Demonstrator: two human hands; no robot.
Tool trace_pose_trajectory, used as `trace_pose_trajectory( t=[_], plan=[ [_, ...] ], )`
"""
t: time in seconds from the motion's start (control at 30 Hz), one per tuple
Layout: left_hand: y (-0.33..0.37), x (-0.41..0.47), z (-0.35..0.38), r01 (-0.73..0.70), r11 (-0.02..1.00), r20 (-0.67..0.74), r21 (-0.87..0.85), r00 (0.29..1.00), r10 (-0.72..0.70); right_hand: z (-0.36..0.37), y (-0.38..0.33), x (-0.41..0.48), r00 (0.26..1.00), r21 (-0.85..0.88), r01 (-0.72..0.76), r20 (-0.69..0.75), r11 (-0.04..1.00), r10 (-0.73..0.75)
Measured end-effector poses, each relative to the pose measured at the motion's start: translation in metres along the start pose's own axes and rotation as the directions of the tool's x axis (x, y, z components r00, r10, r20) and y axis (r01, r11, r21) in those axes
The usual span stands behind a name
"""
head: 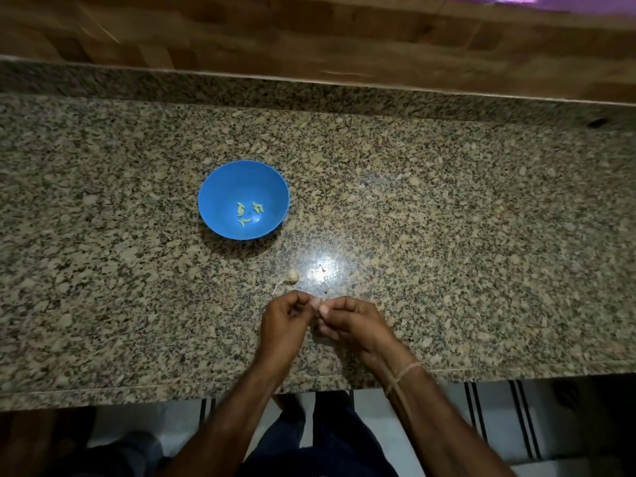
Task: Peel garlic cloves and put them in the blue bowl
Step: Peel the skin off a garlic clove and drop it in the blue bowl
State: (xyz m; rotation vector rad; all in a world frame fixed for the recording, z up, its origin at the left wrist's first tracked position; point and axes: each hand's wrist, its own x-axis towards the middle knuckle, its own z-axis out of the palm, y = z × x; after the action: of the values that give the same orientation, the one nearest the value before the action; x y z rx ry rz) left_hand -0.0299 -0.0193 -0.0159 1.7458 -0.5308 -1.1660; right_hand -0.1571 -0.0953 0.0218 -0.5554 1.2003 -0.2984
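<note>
Mostly the head view is filled by a speckled granite countertop [447, 218], with a wood-patterned wall [309, 32] running along its far edge. On the counter, left of centre, stands the blue bowl [220, 180], upright and well apart from the hands. The person's left hand [284, 325] and right hand [354, 321] meet above the near part of the counter, fingers curled inward and fingertips almost touching each other. A thin thread bracelet [407, 370] circles the right wrist. Just beyond the left hand, a small garlic head [292, 276] lies on the granite with a thin stalk trailing toward the person, beside a bright glare spot. Inside the bowl, several peeled cloves [241, 211] rest near the bottom. Between the two sets of fingertips, both hands pinch a pale piece [317, 302]; it is too small and blurred to tell clove from skin.
</note>
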Motion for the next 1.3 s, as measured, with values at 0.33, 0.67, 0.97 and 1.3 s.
trace_pose_trajectory(
  t=[0.33, 0.67, 0.97, 1.3],
  plan=[
    [0.016, 0.005, 0.0, 0.135, 0.968, 0.025, -0.21, 0.991, -0.132, 0.008, 0.008, 0.008, 0.999, 0.302, -0.045, 0.031, 0.952, 0.037],
    [0.012, 0.01, -0.004, 0.024, 0.998, 0.037, 0.057, 0.999, -0.026, -0.005, 0.003, 0.014, 0.994, -0.109, 0.091, 0.068, 0.99, -0.084],
    [0.018, 0.007, -0.012, 0.288, 0.956, 0.155, -0.054, 0.948, -0.277, -0.01, -0.002, 0.016, 0.864, -0.602, 0.472, 0.17, 0.644, -0.474],
    [0.018, -0.009, 0.006, -0.152, 0.936, 0.084, 0.318, 0.988, 0.132, -0.006, 0.009, 0.009, 0.998, -0.117, 0.043, 0.052, 0.992, -0.037]
  ],
)
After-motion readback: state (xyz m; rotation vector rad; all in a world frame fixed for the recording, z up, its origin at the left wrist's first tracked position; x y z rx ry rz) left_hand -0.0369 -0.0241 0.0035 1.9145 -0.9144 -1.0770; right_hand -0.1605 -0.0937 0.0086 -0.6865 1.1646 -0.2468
